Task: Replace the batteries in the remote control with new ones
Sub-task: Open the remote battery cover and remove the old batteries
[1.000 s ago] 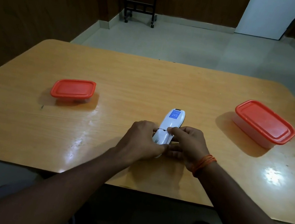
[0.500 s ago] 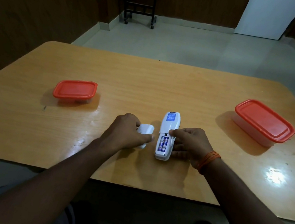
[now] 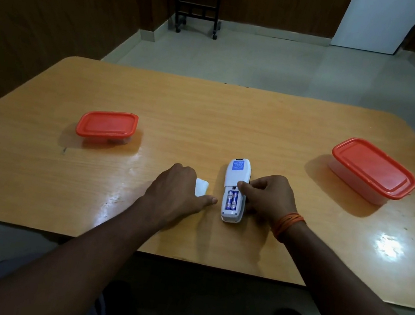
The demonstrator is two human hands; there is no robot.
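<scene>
Head view: remote control's (image 3: 235,175) long axis points away.

1. A wooden desk (image 3: 207,118) with rounded far corners.
2. A small red-lidded container (image 3: 107,125) lies toward its left edge.
3. A larger red-lidded container (image 3: 373,170) lies toward its right edge.
4. A white remote (image 3: 237,172), back up, and a white cover (image 3: 201,187) just beside it lie near the middle of the near edge.

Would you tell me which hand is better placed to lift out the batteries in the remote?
Probably the left hand: it only rests on the cover beside the remote, with its thumb near the batteries, while the right hand keeps a steadying grip on the remote.
</scene>
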